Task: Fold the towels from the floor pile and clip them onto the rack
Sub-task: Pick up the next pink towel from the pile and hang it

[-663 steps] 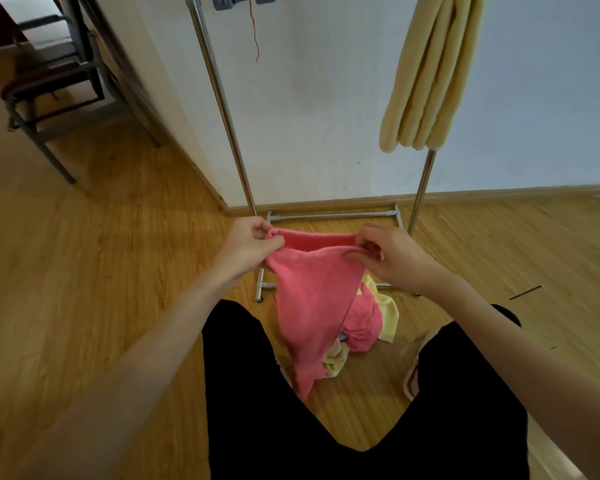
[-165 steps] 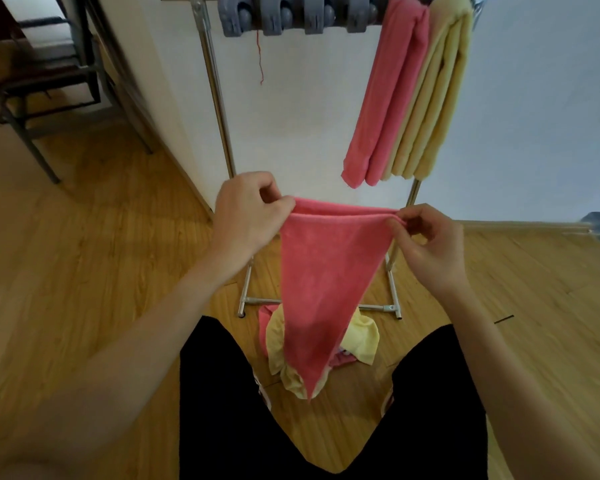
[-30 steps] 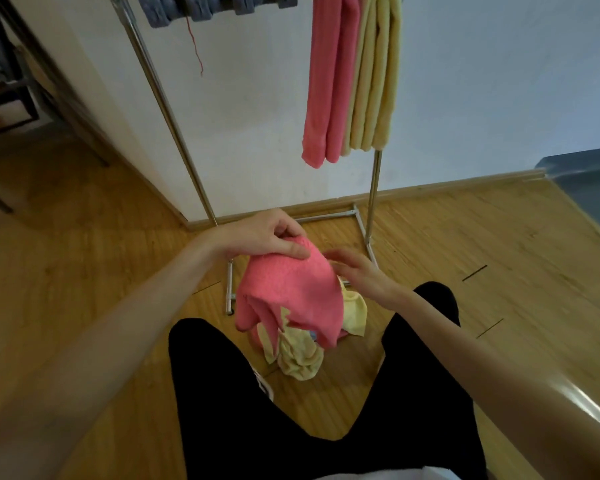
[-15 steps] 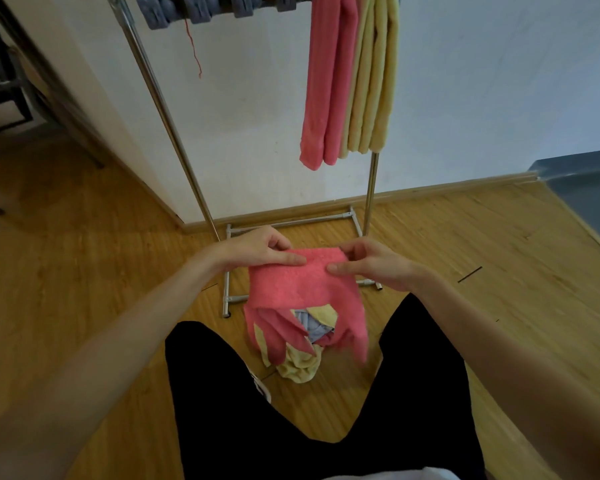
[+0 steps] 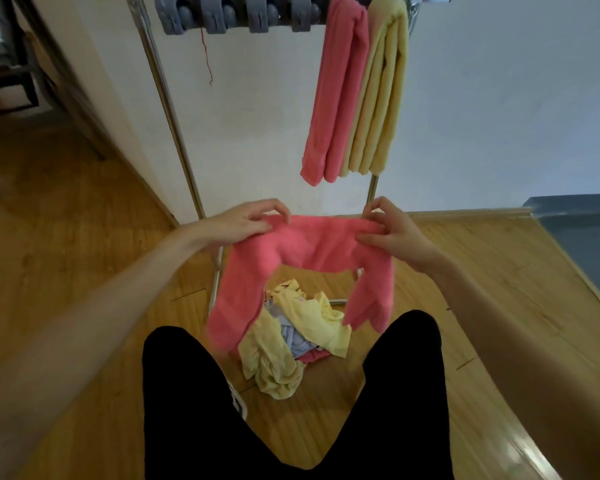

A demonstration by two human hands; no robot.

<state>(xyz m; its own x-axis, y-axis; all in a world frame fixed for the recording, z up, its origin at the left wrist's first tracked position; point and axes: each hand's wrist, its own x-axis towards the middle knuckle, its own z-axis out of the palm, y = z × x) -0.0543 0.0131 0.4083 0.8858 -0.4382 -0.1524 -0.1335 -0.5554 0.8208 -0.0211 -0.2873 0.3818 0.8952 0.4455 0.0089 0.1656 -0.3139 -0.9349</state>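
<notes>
A: Pink towel — where is it, and who has it?

B: Held in the air above the floor pile, stretched between both hands. The left hand pinches one end of the upper edge, the right hand pinches the other, fingers curled onto the cloth. The middle sags and both ends droop toward the floor.

A: Which step would you say this is?

B: Spreading it out to find the corners, I'd judge; no tidy fold shows yet. Two folded towels, a pink one and a yellow one, already hang on the rack.

A: What does the next move call for?

B: Probably pulling the upper edge taut, bringing the ends together evenly, then lifting the towel to one of the free grey clips.

A: Room to work?

B: Open air between the hands and the hanging towels, and bare rail to their left under the clips. The rack's upright stands close behind the left hand, the other upright close behind the right hand, and the person's dark-trousered legs flank the pile.
</notes>
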